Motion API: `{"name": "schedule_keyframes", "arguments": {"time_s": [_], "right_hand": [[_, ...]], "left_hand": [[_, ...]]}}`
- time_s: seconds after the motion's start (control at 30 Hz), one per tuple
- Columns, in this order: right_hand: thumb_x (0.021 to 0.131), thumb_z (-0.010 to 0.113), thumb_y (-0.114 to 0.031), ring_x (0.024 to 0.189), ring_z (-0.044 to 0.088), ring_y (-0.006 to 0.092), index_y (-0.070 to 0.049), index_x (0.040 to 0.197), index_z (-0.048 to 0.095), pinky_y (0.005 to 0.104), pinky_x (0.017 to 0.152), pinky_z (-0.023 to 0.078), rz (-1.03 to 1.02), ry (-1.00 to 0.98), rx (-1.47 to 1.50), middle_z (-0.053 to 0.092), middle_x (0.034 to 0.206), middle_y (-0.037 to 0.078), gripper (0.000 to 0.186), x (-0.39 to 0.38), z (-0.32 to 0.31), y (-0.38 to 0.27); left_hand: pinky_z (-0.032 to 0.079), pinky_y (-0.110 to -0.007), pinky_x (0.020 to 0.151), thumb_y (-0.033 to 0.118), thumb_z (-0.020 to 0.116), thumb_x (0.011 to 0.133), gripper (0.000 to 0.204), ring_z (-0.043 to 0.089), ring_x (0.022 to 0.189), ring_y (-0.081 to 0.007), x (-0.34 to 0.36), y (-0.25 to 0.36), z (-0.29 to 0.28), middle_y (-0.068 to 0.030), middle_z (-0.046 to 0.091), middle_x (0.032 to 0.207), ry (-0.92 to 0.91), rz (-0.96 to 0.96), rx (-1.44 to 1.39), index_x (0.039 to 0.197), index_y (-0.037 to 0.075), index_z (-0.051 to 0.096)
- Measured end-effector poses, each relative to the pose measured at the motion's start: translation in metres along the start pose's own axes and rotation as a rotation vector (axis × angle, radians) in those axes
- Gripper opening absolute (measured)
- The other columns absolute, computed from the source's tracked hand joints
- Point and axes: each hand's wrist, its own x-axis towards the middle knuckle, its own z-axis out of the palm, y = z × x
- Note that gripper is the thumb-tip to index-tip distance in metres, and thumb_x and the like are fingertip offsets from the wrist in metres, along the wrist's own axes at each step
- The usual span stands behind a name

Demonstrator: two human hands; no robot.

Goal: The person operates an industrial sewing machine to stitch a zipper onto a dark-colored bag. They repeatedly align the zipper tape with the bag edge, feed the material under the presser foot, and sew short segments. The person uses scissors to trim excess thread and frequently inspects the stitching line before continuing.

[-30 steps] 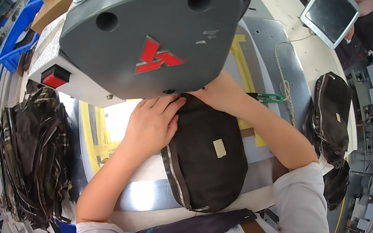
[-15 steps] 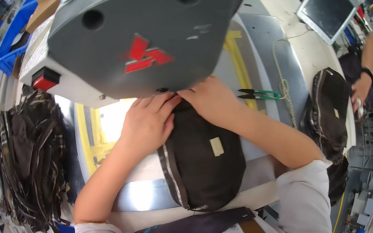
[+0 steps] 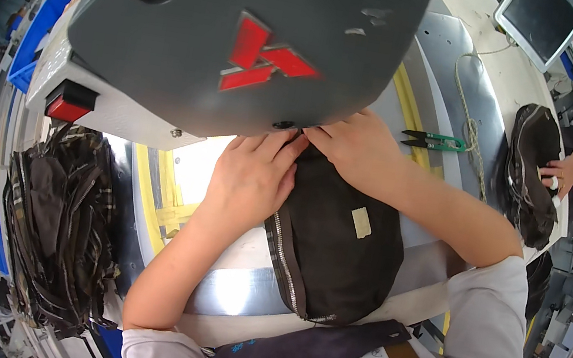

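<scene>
A dark zippered bag (image 3: 337, 262), with a pale tag on its top, lies on the machine bed in front of me. Its far end runs under the big grey head of an industrial sewing machine (image 3: 197, 30). My left hand (image 3: 249, 177) is closed on the bag's far left edge, fingers bent and partly hidden by the machine head. Close beside it, my right hand (image 3: 358, 153) pinches the same far end, its fingertips also partly hidden. The needle area cannot be seen. Green-handled thread snips (image 3: 446, 143) lie right of my right hand.
At left hangs a heap of dark zippered bags (image 3: 59, 218). Another dark bag (image 3: 534, 169) rests at the right edge, touched by a co-worker's hand (image 3: 564, 174). A screen (image 3: 539, 24) stands far right, near a cord (image 3: 471, 122). Yellow tape (image 3: 149, 195) marks the bed.
The view has shifted, so the machine, bag and my hands sit farther right. My hands keep their hold on the bag. The co-worker's hand has come onto the bag at right.
</scene>
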Motion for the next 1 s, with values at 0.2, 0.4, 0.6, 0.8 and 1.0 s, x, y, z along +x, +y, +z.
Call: {"name": "schedule_keyframes", "arguments": {"time_s": [0.2, 0.4, 0.6, 0.8, 1.0], "right_hand": [[0.075, 0.062, -0.014, 0.083, 0.059, 0.0187, -0.005, 0.086, 0.064, 0.0315, 0.071, 0.047, 0.057, 0.070, 0.019, 0.058, 0.091, 0.004, 0.014, -0.006, 0.007, 0.000], [0.074, 0.063, -0.014, 0.083, 0.059, 0.0184, -0.006, 0.083, 0.065, 0.0313, 0.070, 0.047, 0.059, 0.052, 0.048, 0.059, 0.091, 0.005, 0.012, -0.005, 0.005, 0.001], [0.074, 0.063, -0.014, 0.083, 0.058, 0.0181, -0.005, 0.083, 0.067, 0.0308, 0.072, 0.047, 0.039, 0.004, 0.044, 0.059, 0.093, 0.003, 0.014, -0.007, 0.005, 0.003], [0.077, 0.060, -0.016, 0.084, 0.055, 0.0170, -0.003, 0.094, 0.068, 0.0297, 0.074, 0.045, 0.024, -0.049, 0.039, 0.057, 0.091, 0.001, 0.023, -0.008, 0.002, 0.004], [0.078, 0.060, -0.018, 0.085, 0.054, 0.0160, -0.004, 0.092, 0.068, 0.0294, 0.074, 0.044, 0.013, -0.061, -0.003, 0.057, 0.089, 0.000, 0.022, -0.008, 0.000, 0.003]], "left_hand": [[0.050, -0.040, 0.086, 0.005, 0.067, 0.076, 0.038, 0.061, 0.100, -0.0283, 0.002, 0.000, 0.001, -0.0088, 0.062, 0.113, -0.013, -0.003, 0.016, 0.114, 0.008, 0.066], [0.051, -0.039, 0.086, 0.001, 0.066, 0.076, 0.039, 0.061, 0.101, -0.0306, 0.002, 0.005, -0.003, -0.0102, 0.061, 0.116, -0.068, -0.012, 0.036, 0.114, 0.008, 0.068], [0.050, -0.039, 0.087, 0.001, 0.068, 0.071, 0.048, 0.062, 0.098, -0.0282, 0.001, 0.003, 0.001, -0.0090, 0.061, 0.117, -0.106, -0.005, 0.076, 0.118, 0.012, 0.067], [0.051, -0.039, 0.087, 0.001, 0.069, 0.077, 0.037, 0.064, 0.099, -0.0300, -0.001, 0.001, 0.007, -0.0107, 0.066, 0.111, -0.005, -0.146, -0.099, 0.113, 0.006, 0.065], [0.050, -0.038, 0.087, -0.004, 0.065, 0.078, 0.033, 0.065, 0.098, -0.0291, 0.000, -0.001, 0.008, -0.0110, 0.067, 0.112, 0.025, -0.169, -0.125, 0.110, 0.005, 0.067]]}}
